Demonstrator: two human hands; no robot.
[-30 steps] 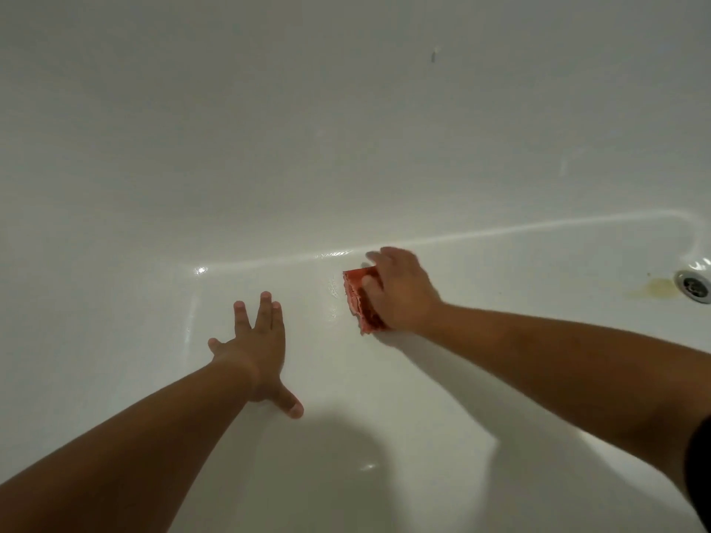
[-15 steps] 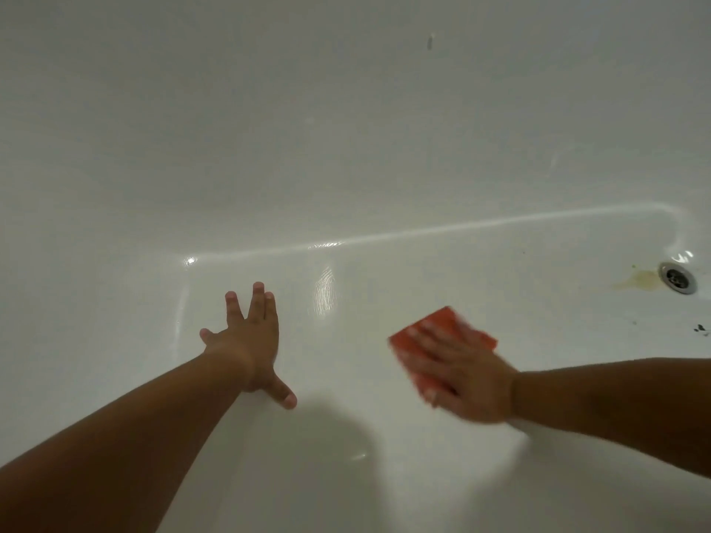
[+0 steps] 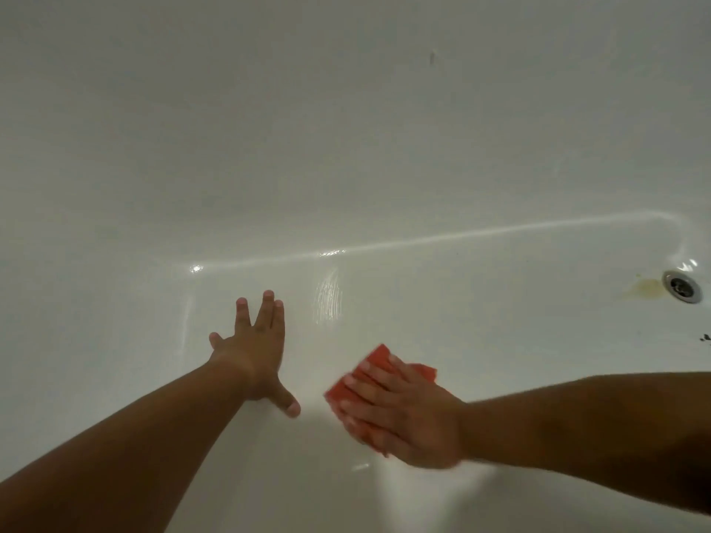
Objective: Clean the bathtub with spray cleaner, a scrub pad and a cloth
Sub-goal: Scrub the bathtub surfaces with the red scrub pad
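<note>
I look down into a white bathtub (image 3: 423, 148). My right hand (image 3: 400, 417) lies flat on a red scrub pad (image 3: 375, 361) and presses it against the tub floor with straight fingers; most of the pad is hidden under the hand. My left hand (image 3: 256, 348) rests on the tub floor to the left of the pad, fingers spread and straight, thumb out, holding nothing. A wet streak (image 3: 329, 296) shines on the floor beyond the two hands. No spray bottle or cloth is in view.
The metal drain (image 3: 684, 285) sits at the far right with a yellowish stain (image 3: 644, 288) just left of it. A few dark specks (image 3: 705, 337) lie below the drain. The tub's far wall rises above the bright crease line.
My right hand has slid the pad from the far crease toward me, right and then back left. My left hand has stayed planted on the tub floor.
</note>
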